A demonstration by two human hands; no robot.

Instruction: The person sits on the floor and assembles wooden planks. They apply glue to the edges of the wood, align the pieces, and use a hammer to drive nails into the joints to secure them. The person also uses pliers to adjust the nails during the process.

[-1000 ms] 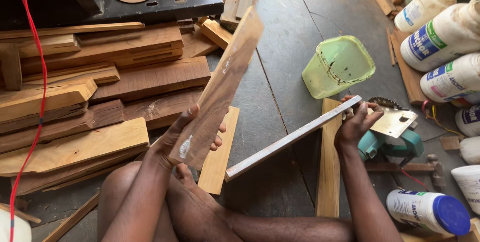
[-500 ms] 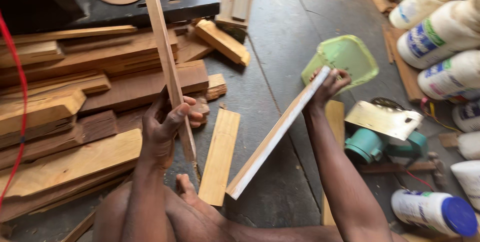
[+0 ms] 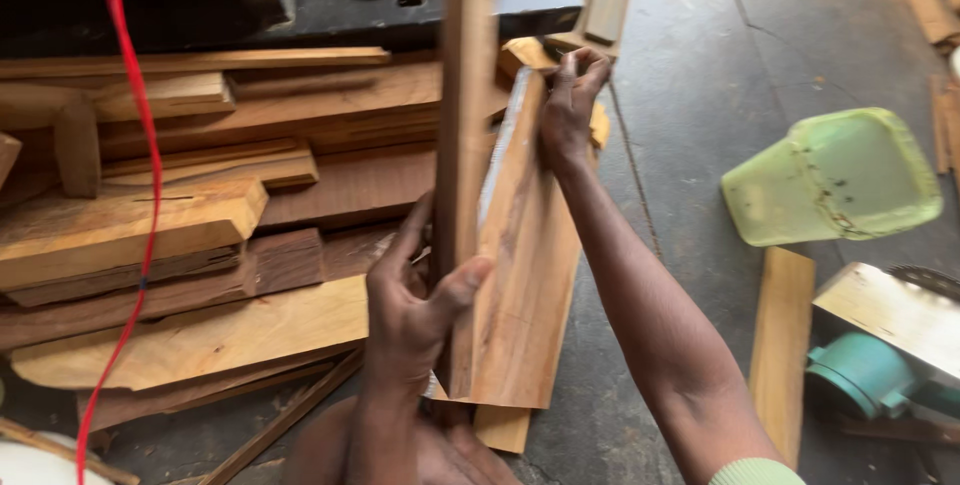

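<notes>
Fingers clasp upright board; right hand grips plank.

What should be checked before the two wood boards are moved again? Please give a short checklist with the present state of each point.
1. Left hand grips the narrow upright board: ok, thumb and fingers wrap it.
2. Right hand holds the top of the wide board: ok.
3. Boards lie together, side by side: ok, they touch.
4. Lower ends supported: cannot tell, hidden behind the left hand and knee.
5. Red cord free of the boards: ok, it hangs apart at the left.
6. Green tub and teal power saw out of the way: ok, off to the right.
</notes>
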